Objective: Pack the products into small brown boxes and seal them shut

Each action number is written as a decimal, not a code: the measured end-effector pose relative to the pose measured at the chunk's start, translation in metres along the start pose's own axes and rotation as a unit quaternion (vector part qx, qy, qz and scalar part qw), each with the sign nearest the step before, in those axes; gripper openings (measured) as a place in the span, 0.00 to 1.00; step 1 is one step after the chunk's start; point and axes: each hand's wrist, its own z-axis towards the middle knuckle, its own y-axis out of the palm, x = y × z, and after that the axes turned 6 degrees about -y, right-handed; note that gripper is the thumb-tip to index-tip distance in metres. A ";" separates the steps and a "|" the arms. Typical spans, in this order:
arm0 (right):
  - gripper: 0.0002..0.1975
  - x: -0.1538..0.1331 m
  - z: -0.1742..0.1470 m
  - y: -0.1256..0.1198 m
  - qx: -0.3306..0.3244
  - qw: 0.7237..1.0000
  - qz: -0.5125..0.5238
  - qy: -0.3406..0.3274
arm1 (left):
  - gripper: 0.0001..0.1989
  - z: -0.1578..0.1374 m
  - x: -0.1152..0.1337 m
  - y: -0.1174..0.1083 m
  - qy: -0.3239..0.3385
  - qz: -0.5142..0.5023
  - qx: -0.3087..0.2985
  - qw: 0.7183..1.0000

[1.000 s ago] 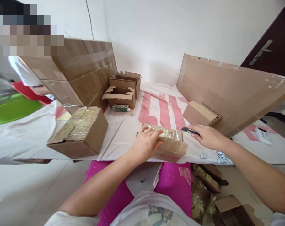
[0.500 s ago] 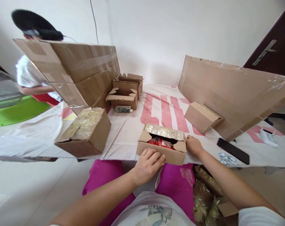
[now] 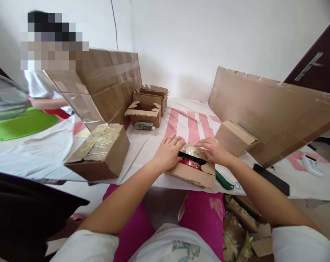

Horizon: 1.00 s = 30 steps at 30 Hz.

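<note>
A small cardboard box lies at the table's front edge. Through the gap in its top shows a red printed packet. My left hand grips the box's left side, fingers stretched toward the far edge, thumb by the opening. At the far right corner my right hand grips the taped top flap. Beside the box on the right lies a dark green object, partly hidden, whose kind I cannot make out.
At left stands a taped carton; open boxes and a small green carton are behind. Another box leans by the right cardboard panel. A black phone lies right. A person sits behind the left panel.
Both hands have moved from the box's front and right side to its far part. The box has tilted slightly. The green object and a black shape at lower left have come into view.
</note>
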 end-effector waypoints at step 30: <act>0.11 0.014 -0.018 0.003 -0.026 0.984 0.174 0.013 | 0.22 0.013 -0.010 0.019 0.007 -0.075 -0.085 0.994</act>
